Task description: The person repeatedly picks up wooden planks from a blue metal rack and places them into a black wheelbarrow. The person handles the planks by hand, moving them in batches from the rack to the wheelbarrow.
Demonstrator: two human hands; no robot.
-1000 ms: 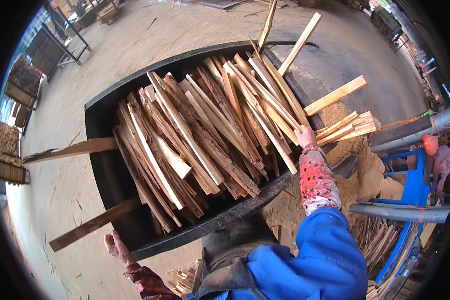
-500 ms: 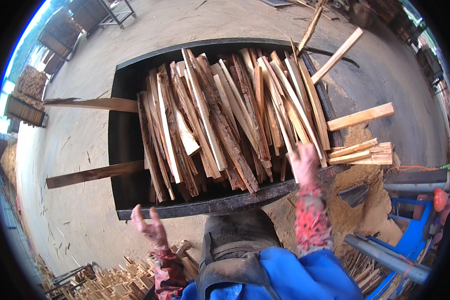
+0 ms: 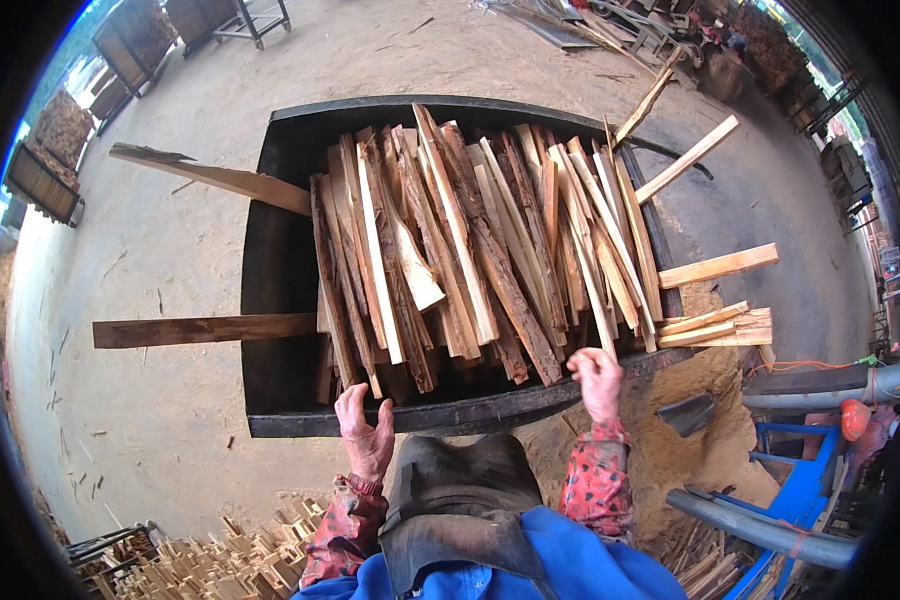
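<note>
At far left, two boards, an upper one (image 3: 215, 180) and a lower one (image 3: 205, 330), are jutting outward over the side of a black bin (image 3: 275, 290). Below them, a heap of small offcuts (image 3: 255, 562) is lying on the floor. The left hand (image 3: 368, 432) is reaching over the bin's near rim, its grip open and its fingers spreading just beside the strip ends. Rough wood strips (image 3: 460, 265), some bearing bark, are filling the bin's middle and right, mostly slanting. The right hand (image 3: 598, 385) is curling its fingers at a pale strip's lower end; whether its grip is closing on that strip, I cannot tell. Farther right, a pale board (image 3: 720, 267) and short pieces (image 3: 742, 328) are sticking out past the bin, and sawdust (image 3: 722, 395) is lying beneath.
</note>
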